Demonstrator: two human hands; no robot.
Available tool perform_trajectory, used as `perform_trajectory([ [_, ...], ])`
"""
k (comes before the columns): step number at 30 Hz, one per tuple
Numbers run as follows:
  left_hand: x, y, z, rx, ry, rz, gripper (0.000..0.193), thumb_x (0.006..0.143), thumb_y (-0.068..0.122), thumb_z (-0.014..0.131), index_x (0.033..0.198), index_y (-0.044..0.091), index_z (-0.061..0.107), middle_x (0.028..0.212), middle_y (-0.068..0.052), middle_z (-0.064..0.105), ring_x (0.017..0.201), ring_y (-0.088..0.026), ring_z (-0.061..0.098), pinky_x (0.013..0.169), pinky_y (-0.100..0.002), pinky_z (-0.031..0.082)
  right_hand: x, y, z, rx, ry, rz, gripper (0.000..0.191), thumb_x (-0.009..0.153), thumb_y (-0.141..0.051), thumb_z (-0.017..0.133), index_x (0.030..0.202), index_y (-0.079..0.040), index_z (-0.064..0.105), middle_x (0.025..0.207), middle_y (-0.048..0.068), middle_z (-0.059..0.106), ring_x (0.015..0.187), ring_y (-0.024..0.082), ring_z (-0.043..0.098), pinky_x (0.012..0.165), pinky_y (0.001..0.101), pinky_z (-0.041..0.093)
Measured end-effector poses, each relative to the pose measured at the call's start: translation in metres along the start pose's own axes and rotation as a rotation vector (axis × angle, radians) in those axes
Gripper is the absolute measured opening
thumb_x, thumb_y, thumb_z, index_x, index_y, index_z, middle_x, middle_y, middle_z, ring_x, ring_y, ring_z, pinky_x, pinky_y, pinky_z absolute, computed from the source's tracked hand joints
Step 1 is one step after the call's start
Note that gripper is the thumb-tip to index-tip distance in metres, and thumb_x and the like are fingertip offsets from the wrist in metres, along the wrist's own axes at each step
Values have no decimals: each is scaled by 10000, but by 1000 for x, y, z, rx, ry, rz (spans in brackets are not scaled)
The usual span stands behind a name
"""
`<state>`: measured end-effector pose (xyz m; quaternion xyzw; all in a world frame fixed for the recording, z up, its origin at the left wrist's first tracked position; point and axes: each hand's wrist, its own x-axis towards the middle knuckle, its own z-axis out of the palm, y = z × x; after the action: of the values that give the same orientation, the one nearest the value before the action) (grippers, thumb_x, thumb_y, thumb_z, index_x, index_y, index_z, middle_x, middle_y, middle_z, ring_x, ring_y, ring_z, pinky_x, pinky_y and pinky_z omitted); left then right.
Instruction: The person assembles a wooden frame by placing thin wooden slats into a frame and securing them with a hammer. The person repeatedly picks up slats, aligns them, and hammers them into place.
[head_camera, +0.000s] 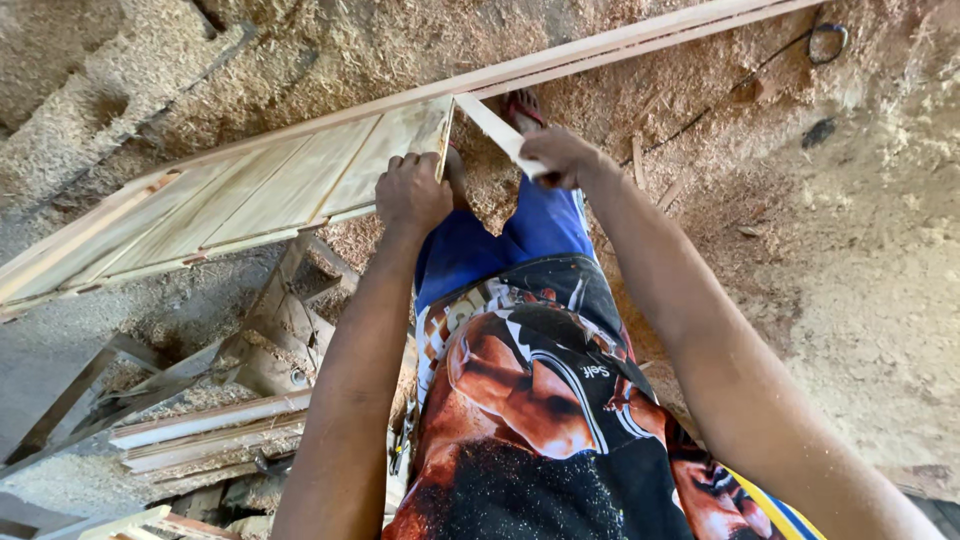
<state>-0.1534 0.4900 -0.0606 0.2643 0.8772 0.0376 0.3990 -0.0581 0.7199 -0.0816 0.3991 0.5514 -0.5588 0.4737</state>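
Sawdust floor (860, 300) everywhere, with a long wooden frame (600, 50) running across it and a panel (250, 195) of boards slotted against its near side, plus loose planks (210, 425) piled at lower left. Left hand (412, 192) has its grip curled tight over the panel's end edge. Right hand (562, 157) pinches a short slat (497, 130) that leans from the frame down toward the person, just beside the panel's end.

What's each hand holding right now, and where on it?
The left hand grips the wooden panel frame at the end edge of its last board. The right hand holds a loose wooden slat by its near end.
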Motion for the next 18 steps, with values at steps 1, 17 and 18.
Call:
perform_trajectory([
  [1, -1, 0, 1, 3, -8, 0, 411, 816, 288, 757, 1201, 156, 703, 1195, -90, 704, 1141, -303, 630, 931, -474, 534, 2, -6, -3, -412, -16, -174, 125, 993, -173, 589, 1002, -111, 697, 861, 55, 633, 677, 169, 595, 526, 314, 507],
  [17, 7, -9, 5, -31, -85, 5, 440, 1006, 318, 634, 1351, 71, 519, 1180, -197, 692, 1116, -343, 662, 897, -495, 570, 26, -71, 67, -630, 47, -120, 167, 949, -252, 659, 978, -104, 730, 819, 105, 707, 676, 240, 696, 535, 386, 539],
  [18, 7, -9, 4, -22, -64, 27, 472, 967, 282, 649, 1356, 60, 501, 1171, -205, 686, 1106, -349, 657, 872, -500, 571, 28, -74, 67, -777, 56, -206, 147, 911, -245, 681, 963, -119, 737, 817, 97, 716, 695, 247, 706, 546, 394, 551],
])
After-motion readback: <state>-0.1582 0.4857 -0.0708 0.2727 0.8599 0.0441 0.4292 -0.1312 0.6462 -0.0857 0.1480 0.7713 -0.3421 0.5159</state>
